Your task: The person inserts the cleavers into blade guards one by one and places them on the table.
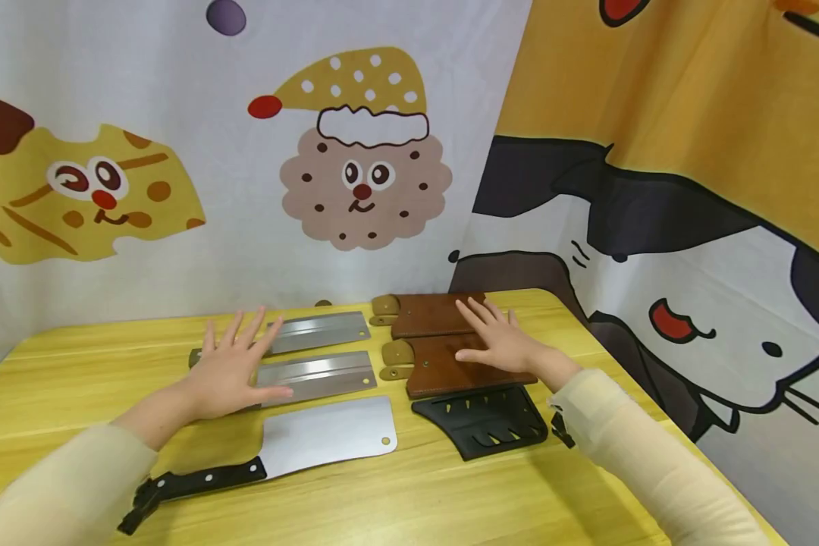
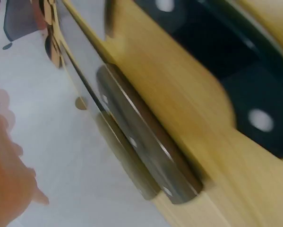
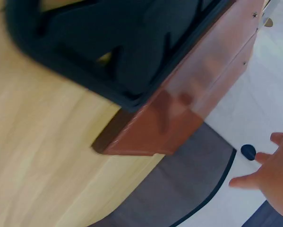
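Observation:
My left hand (image 1: pixel 232 371), fingers spread, hovers over the handles of two steel cleavers, a far one (image 1: pixel 321 330) and a middle one (image 1: pixel 324 375). It hides most of those handles in the head view; the left wrist view shows one brown riveted handle (image 2: pixel 141 135). Nearest the front lies a cleaver with a black handle (image 1: pixel 331 436). With fingers spread too, my right hand (image 1: pixel 501 341) is over two brown leather sheaths, the far one (image 1: pixel 430 312) and the near one (image 1: pixel 444 369). In front of them lies a black slotted blade guard (image 1: pixel 487 421). Neither hand holds anything.
Everything lies on a yellow wood-grain table (image 1: pixel 409 508). A white curtain (image 1: pixel 232 273) with cartoon prints hangs behind the far edge, and an orange cartoon cloth (image 1: pixel 689 98) hangs along the right side. Blades point right, toward the sheaths.

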Demonstrator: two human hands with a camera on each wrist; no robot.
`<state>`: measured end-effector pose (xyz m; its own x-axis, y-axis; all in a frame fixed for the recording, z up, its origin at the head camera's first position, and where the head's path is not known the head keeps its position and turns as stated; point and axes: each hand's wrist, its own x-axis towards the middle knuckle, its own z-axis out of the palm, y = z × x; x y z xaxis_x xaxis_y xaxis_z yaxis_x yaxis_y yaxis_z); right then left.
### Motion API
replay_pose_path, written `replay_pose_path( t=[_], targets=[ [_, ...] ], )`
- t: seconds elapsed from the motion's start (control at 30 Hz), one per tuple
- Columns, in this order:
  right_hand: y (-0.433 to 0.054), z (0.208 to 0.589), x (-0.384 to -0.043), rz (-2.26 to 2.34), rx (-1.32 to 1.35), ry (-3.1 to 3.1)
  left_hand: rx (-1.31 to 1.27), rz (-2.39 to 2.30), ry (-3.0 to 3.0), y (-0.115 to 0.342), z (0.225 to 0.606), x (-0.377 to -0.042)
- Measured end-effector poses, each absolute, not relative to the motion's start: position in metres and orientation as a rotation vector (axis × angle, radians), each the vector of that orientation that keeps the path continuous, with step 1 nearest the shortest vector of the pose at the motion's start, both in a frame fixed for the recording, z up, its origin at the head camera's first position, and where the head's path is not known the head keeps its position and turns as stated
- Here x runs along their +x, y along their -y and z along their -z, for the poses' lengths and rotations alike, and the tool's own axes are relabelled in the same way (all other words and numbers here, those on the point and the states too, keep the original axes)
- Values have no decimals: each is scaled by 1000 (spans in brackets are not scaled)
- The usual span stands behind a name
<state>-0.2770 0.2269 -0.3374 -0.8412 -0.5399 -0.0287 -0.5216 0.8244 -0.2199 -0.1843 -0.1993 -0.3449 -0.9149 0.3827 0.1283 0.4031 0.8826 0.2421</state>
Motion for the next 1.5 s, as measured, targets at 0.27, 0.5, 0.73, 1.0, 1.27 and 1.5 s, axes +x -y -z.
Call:
replay_pose_path(
  t=[0.27, 0.5, 0.73, 1.0, 1.27, 1.5],
  targets=[
    [-251, 345, -263, 352, -957, -2843, -767, 497, 2837, 222, 355, -163],
    [-263, 355, -246, 333, -973, -2776, -839, 578, 2804, 237, 361, -147],
    [-270, 366, -228, 317, -955, -2684, -833, 680, 2810, 241, 371, -128],
    [-274, 378, -212, 342, -899, -2658, -837, 762, 2961, 245, 382, -116],
    [-277, 381, -204, 251, -933, -2755, -953, 882, 3046, 254, 401, -118],
    [-282, 377, -200, 124, -1019, -2747, -1076, 1074, 2950, 262, 411, -120]
  ],
)
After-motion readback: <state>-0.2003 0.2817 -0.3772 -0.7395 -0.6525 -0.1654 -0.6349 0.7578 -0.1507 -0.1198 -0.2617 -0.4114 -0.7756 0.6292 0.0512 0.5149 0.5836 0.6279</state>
